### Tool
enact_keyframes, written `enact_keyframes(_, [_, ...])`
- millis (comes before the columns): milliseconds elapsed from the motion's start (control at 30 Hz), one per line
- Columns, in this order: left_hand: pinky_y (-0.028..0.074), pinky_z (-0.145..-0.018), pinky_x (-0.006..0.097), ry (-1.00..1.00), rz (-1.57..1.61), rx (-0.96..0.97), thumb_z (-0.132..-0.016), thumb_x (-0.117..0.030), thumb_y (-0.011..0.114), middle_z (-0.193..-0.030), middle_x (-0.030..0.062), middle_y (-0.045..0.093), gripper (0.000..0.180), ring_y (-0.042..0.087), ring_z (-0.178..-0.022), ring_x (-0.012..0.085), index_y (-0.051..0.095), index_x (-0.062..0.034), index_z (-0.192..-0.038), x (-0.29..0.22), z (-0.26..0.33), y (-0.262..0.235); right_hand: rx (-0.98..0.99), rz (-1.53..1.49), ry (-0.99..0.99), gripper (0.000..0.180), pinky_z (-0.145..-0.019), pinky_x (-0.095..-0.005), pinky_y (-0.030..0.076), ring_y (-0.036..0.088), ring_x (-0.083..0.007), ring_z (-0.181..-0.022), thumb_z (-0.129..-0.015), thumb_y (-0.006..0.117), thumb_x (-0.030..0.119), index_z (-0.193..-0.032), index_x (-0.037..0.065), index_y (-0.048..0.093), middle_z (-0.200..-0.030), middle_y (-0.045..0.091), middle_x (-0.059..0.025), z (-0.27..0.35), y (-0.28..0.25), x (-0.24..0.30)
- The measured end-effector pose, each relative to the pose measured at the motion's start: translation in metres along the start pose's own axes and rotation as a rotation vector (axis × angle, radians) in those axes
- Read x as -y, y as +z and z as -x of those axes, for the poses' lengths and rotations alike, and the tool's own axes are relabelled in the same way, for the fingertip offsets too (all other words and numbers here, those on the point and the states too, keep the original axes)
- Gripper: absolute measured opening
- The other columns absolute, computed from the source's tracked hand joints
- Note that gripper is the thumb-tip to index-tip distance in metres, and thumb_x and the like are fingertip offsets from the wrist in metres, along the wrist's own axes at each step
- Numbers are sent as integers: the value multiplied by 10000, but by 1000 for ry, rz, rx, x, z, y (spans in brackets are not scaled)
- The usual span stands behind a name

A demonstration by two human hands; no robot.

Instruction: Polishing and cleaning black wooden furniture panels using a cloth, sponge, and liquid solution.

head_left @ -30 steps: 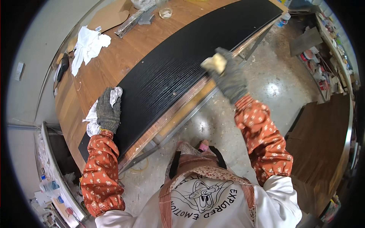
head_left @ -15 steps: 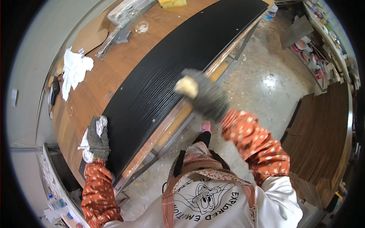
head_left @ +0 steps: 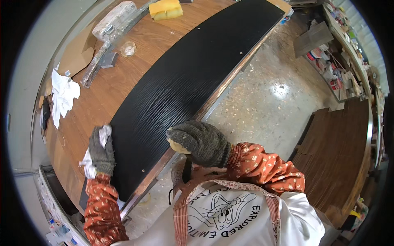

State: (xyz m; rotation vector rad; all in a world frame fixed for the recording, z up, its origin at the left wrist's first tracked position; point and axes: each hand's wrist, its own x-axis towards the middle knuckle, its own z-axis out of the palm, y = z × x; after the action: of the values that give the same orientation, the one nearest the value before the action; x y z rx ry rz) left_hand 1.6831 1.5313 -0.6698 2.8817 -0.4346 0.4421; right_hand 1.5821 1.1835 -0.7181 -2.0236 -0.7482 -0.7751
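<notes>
A long black wood-grain panel [head_left: 180, 69] with a curved far edge lies on the brown workbench [head_left: 102, 96]. My left hand [head_left: 102, 151], in a dark grey knit glove, rests at the panel's left edge. Its fingers are closed around a crumpled white cloth [head_left: 88, 162], which sticks out on both sides. My right hand [head_left: 201, 141], gloved alike, is by the panel's near edge. It grips a pale yellow sponge [head_left: 178, 146], mostly covered by the fingers. Whether the sponge touches the edge I cannot tell.
On the bench lie a white cloth [head_left: 63, 96], a yellow sponge block [head_left: 166, 10], a small round clear dish [head_left: 128, 48], a plastic-wrapped bundle [head_left: 115, 20] and a cardboard piece [head_left: 76, 53]. Stacked brown boards [head_left: 334, 156] stand at right, beyond the concrete floor [head_left: 262, 90]. Cluttered shelving [head_left: 332, 69] stands behind.
My right hand has swung toward me and left, down to the panel's near edge, with the sponge in it. My left hand stays on the panel's left edge. The view has shifted slightly.
</notes>
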Motion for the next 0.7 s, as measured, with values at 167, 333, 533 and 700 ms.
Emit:
enact_keyframes(167, [375, -1030, 408, 227, 28, 12, -924, -207, 557, -1262, 230, 518, 426, 493, -1180, 383, 476, 22, -1274, -60, -45, 27, -67, -165, 496, 410, -865, -347, 539, 647, -218, -924, -869, 607, 91, -1261, 52, 495, -1053, 649, -133, -4, -87, -58])
enact_keyframes(333, [371, -1024, 421, 207, 77, -50, -875, -184, 610, -1267, 214, 515, 453, 474, -1203, 374, 489, -2, -1272, -76, -59, 46, -283, -168, 583, 569, -899, -314, 520, 642, -246, -1008, -824, 637, -7, -1337, 55, 401, -1111, 635, -140, -8, -146, -120])
enact_keyframes(533, [292, -1067, 484, 241, 141, -68, -854, -262, 614, -1315, 254, 473, 496, 423, -1246, 409, 505, -24, -1276, -154, -91, 60, 223, -28, 170, 419, -1025, -406, 414, 529, -270, -1173, -840, 550, 14, -1257, 42, 516, -1224, 562, -138, -11, -85, -49])
enact_keyframes(700, [277, -1075, 493, 208, 50, -78, -852, -284, 623, -1332, 229, 469, 504, 430, -1246, 385, 506, -51, -1282, -224, -111, 82, 186, 276, -128, 398, -861, -382, 512, 614, -298, -982, -804, 584, 49, -1199, 61, 535, -1096, 611, -136, -15, -167, -159])
